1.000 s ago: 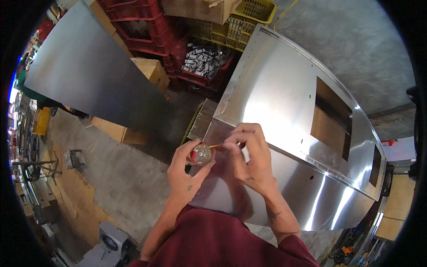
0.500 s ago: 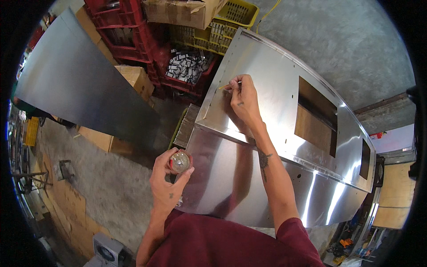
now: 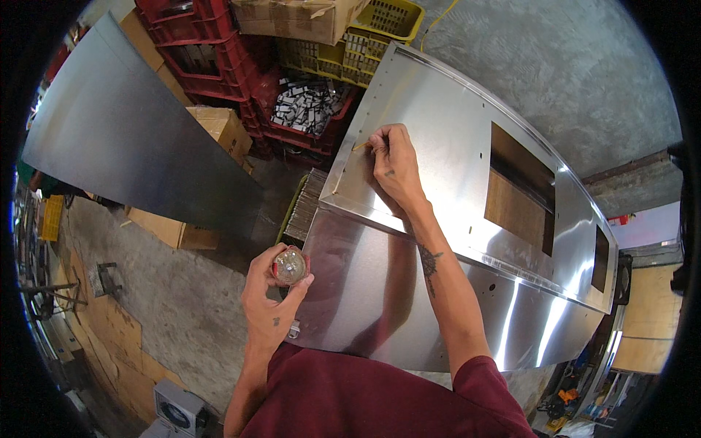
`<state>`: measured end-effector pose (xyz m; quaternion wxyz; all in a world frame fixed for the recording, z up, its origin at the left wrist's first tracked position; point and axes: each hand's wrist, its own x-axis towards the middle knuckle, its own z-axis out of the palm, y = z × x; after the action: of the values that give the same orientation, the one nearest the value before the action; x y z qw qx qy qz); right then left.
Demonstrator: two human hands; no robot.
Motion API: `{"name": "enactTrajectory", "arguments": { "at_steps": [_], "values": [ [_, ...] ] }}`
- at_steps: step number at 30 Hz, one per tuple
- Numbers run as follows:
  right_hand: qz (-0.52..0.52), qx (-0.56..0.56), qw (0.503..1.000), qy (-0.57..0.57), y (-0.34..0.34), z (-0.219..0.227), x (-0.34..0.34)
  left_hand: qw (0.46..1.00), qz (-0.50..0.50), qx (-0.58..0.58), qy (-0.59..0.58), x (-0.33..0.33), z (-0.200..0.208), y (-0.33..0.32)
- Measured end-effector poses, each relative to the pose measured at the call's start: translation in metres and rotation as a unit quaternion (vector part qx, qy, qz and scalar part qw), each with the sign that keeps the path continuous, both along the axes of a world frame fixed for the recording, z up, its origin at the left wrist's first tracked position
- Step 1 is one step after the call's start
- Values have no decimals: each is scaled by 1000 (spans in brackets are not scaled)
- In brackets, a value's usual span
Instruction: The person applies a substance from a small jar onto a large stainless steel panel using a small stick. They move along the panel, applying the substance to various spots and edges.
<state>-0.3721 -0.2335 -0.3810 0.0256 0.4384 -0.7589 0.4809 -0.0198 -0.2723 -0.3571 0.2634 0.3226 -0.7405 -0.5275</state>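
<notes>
My left hand [image 3: 264, 305] is wrapped round a small round container [image 3: 290, 266] with red on its side. Something clear and shiny shows inside it, too small to make out. Pinched in my right hand [image 3: 395, 164] is a thin yellowish stick [image 3: 359, 146]. Its tip is at the left border of a large shiny sheet-metal cabinet [image 3: 438, 109], by a row of small holes; whether it touches the metal I cannot tell. The cabinet has a large rectangular cutout [image 3: 517, 197] and a smaller one toward the right.
Red crates [image 3: 197, 62] are stacked at the far left, one holding many small metal parts [image 3: 310, 106]. A yellow basket [image 3: 394, 18] and cardboard box [image 3: 285, 20] stand behind. A large curved metal sheet [image 3: 124, 124] rises at left. A grey boxy device [image 3: 177, 405] sits lower left.
My right hand has shifted slightly left and toward me along the cabinet's border with the stick. My left hand has moved slightly left, still holding the container.
</notes>
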Motion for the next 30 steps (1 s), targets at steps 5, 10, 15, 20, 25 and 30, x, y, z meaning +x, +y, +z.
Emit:
{"name": "enactTrajectory", "arguments": {
  "at_steps": [5,10,15,20,25,30],
  "values": [
    [4,-1,1000,-11,2,0,-1,1000,0,-12,-12,-2,3,0],
    [2,-3,1000,1,1,2,2,1000,0,-17,-14,0,0,0],
    [1,-4,1000,6,1,-1,0,1000,1,-18,-4,-1,0,0],
    [4,-14,1000,14,2,-1,-1,1000,10,-11,7,-4,1,2],
    [9,-15,1000,9,2,0,0,1000,18,-11,11,-2,-3,2],
    [15,-21,1000,12,3,-1,-1,1000,19,-7,17,-3,0,3]
  ]
}}
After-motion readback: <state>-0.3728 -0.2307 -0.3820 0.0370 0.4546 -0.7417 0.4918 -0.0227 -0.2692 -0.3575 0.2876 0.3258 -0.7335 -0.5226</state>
